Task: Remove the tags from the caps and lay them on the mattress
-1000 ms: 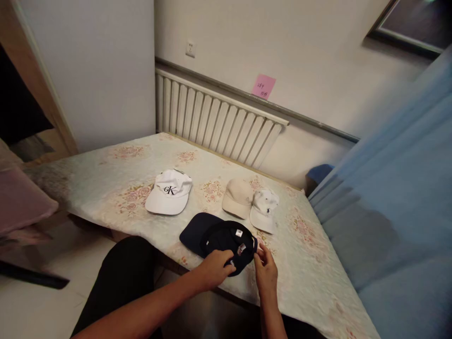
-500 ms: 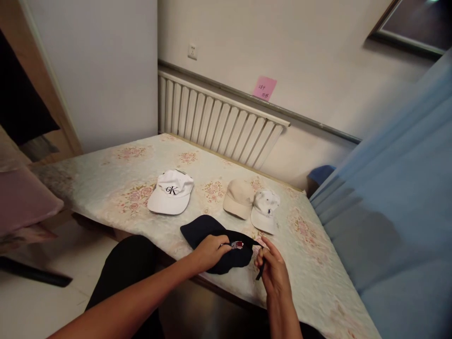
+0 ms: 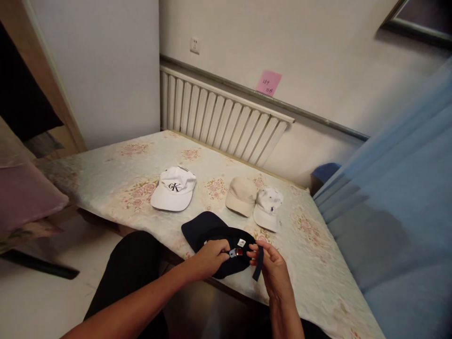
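A dark navy baseball cap (image 3: 205, 227) lies tipped at the near table edge, its inside facing up and its brim pointing left. My left hand (image 3: 212, 258) is closed on the inside of the cap, beside a grey and red label (image 3: 236, 253). A small white tag (image 3: 242, 242) shows further inside. At the cap's back, my right hand (image 3: 270, 263) has its fingers curled around the cap's strap (image 3: 259, 263), whose loose end hangs down.
A white cap with black letters (image 3: 173, 189) sits to the left on the floral tablecloth (image 3: 113, 181). A beige cap (image 3: 240, 197) touches a smaller white cap (image 3: 268, 209) behind my hands. Beyond the table are a radiator (image 3: 219, 113) and, to the right, a blue curtain (image 3: 399, 197).
The cap's opening has turned more toward me, so the white tag now shows. My right fingers have shifted on the strap, and its end hangs more visibly. The view has moved slightly.
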Motion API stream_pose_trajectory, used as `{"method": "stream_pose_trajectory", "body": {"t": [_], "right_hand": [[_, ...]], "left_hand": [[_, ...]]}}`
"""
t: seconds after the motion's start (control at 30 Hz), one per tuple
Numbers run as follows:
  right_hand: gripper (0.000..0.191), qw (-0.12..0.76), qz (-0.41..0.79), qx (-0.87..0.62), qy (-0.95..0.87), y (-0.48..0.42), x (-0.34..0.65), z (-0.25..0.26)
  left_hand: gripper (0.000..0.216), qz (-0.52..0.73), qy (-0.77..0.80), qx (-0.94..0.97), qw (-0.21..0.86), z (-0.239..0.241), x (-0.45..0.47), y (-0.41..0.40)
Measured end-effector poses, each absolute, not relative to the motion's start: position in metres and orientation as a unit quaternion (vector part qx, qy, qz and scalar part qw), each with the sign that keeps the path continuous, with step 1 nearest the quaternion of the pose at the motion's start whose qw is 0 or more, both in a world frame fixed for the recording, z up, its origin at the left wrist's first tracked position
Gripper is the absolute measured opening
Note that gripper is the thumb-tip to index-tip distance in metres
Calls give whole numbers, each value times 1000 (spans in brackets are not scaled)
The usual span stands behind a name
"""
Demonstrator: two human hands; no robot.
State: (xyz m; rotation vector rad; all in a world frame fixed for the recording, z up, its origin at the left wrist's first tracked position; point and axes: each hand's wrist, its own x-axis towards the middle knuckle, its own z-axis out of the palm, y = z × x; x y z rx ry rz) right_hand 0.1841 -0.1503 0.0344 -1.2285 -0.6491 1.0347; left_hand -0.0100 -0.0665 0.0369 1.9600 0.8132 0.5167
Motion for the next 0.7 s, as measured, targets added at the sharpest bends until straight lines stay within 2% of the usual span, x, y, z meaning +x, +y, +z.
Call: {"method": "stream_pose_trajectory", "body": {"t": [0.13,0.27,0.43,0.53,0.7], "right_hand": [[32,613,347,-619,-347,-148,186,32],[31,560,202,-701,-392,-147,185,40],[30,548,94,-683,-473,-147,181,49],[28,547,119,-653,-510,-146,177,49],[21,527,248,-616,-530,-141,161,45]], "left_hand": [[3,212,334,783,480,38,-11,-68],[10,208,340,771,497,39,-12,-68],[17,204,349,753,520,35,-12,-68],[17,214,340,753,521,33,-11,-69],[21,220,327,743,540,34,-11,-68]]}}
